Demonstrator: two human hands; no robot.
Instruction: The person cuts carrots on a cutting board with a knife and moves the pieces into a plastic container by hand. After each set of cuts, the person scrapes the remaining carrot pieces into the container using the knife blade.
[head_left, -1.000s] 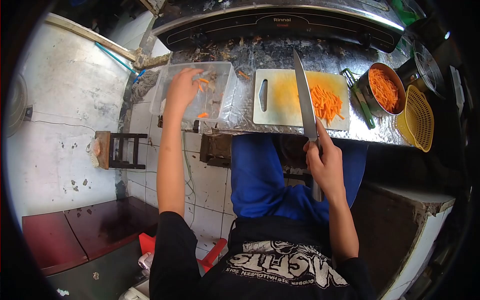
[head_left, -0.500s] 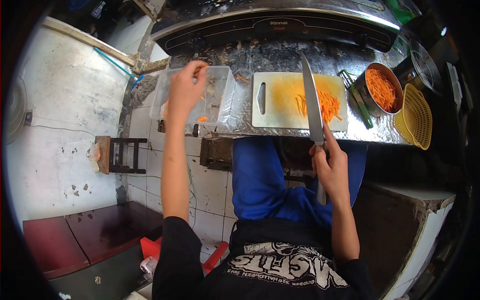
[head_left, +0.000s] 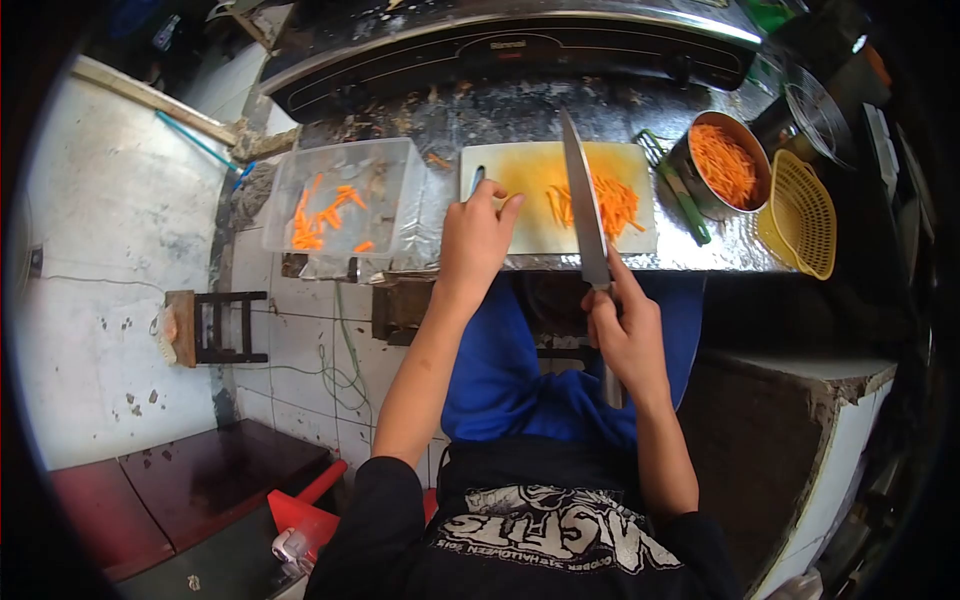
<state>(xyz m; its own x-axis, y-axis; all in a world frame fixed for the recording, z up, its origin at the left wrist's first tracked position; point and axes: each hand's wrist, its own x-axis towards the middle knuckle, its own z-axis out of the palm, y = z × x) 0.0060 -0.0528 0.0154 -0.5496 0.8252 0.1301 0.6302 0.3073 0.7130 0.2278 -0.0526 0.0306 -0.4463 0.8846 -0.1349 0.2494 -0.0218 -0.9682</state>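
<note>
My right hand (head_left: 628, 330) grips the handle of a large kitchen knife (head_left: 585, 205), its blade slanting over the cutting board (head_left: 520, 232) and pointing away from me. Shredded carrot (head_left: 612, 203) lies in a pile on the board, partly behind the blade. At the board's left end is my left hand (head_left: 478, 228), its fingers loosely bent and the thumb apart from them; nothing shows between them. To its left, a clear plastic container (head_left: 395, 205) holds several carrot pieces (head_left: 325, 215).
Right of the board lies a green-handled peeler (head_left: 684, 205). Beyond it stand a metal pot (head_left: 757, 185) full of shredded carrot and a yellow plastic basket (head_left: 815, 225). A black Rinnai stove (head_left: 520, 55) runs along the back of the foil-covered counter (head_left: 430, 215).
My left hand has moved right, from over the plastic container to the board's left end. More carrot pieces now show in the container. The knife stays in my right hand.
</note>
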